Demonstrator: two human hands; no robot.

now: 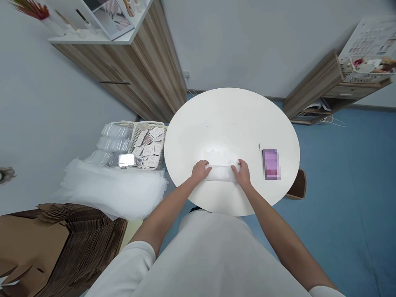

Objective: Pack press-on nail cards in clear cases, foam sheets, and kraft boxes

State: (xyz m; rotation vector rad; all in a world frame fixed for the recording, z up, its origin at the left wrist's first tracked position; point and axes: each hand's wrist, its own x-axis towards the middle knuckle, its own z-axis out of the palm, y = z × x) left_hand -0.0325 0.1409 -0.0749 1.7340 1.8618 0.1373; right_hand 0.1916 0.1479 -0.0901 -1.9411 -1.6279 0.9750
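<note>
"Counting things on the tabletop [229,111]?"

"1 folded white sheet [220,173], nr the person's edge, w/ 2 hands on it: L hand [200,170] at its left end, R hand [243,173] at its right. Plus 1 purple item [271,164], apart from the R hand."

"Fingers?"

"Thumb & index slightly parted on each hand, at the sheet's ends. Can't tell if they pinch it or just press."

"Left side?"

"2 white baskets [162,153]: 1 w/ printed cards [151,149], overlapping, so no exact no.; clear packs [114,138] at the other, in it or over it, can't tell. Then 1 pile of translucent sheets [114,187], 1 stack of brown cardboard [89,243], the latter cut off by the frame."

"Hard to make out?"

"Purple item's pixelated. Sheet's far part blends into the white. 1 brown box [305,185] is partly hidden under the tabletop's right edge."

"Surface & room?"

"White, rounded, a bit shiny, few dark marks. Blue floor [340,185], grey walls [241,45], 1 wood-grain cabinet [154,78] left, 1 shelf unit [315,90] right, 1 outlet [186,74] btwn."
</note>
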